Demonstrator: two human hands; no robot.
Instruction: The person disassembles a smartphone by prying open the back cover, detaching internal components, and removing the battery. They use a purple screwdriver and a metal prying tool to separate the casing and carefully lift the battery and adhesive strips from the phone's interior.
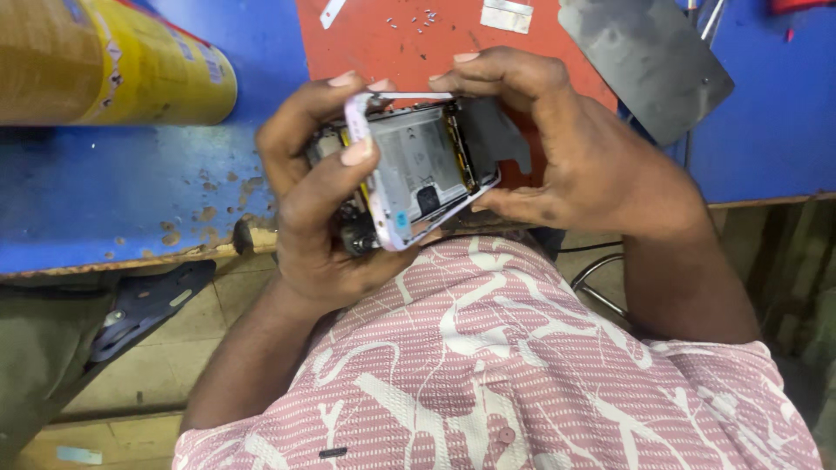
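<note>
- Bench [104, 191] was blue, paint chipped near the front edge; an orange mat [383, 52] lay on it past the hands.
- Shirt [522, 365], pink with white pattern, filled the lower frame.
- Yellow roll [113, 61] lay on its side at the far left of the bench, well apart from the work.
- Grey sheet [649, 61] lay tilted at the mat's right edge, half on the blue.
- Left hand [318, 204] was closed round the phone's near-left end, thumb pressed over the pale frame, fingers wrapped underneath.
- Right hand [557, 148] was curled on the far-right end, fingertips hooked over the top edge, thumb under the lower edge.
- Phone [418, 165] was held in the air between both hands, above the bench's front edge, back off, silver shield and boards exposed, tilted to the right.
- Dark panel [501, 135] stuck out from behind the phone on the right; couldn't tell whether it was attached.
- Judgement: for prying a frame, grip looked sound; better to keep pressure even along the edge, not twist, and work over the mat so parts drop there.
- No tray or box in view; small screws [414, 19] lay loose on the mat, with two pale strips [507, 14] near them.
</note>
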